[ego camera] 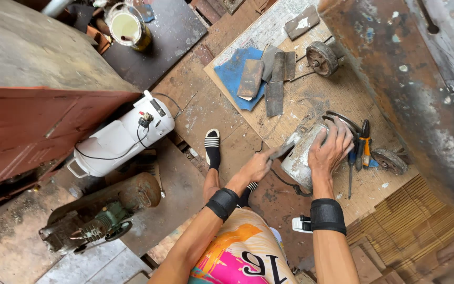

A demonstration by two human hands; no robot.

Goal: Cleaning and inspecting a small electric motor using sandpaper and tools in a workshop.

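Now, plenty crowding the scene: a white cylindrical tank [122,138] lies on its side left of centre, a black cable looped over it; below it, in the lower left, a greasy, rust-stained compressor [101,215] lies on the boards; a paint can [127,25] with pale contents stands at the top; a blue sheet [232,73] upper centre carries several flat, rusty metal plates [251,79]; a small wheel [321,58] lies just to the right of them; a black-and-white sandal [212,147] points up the frame, just left of the hands; orange-handled pliers [364,143] and a screwdriver [351,171] lie just to the right of the work, with a worn disc [390,160] beyond.

Centre right, on the plywood board [311,100], lies the dull grey motor housing [303,158], drum-shaped, scuffed and dusty; the right hand [331,147] is spread over its top and far end, fingers wrapped on the rim, grasping it firmly; the left hand [256,167] sits just left of the housing, clenched round a slim flat metal tool [281,152] whose tip touches the housing's near side; both wrists wear black bands.
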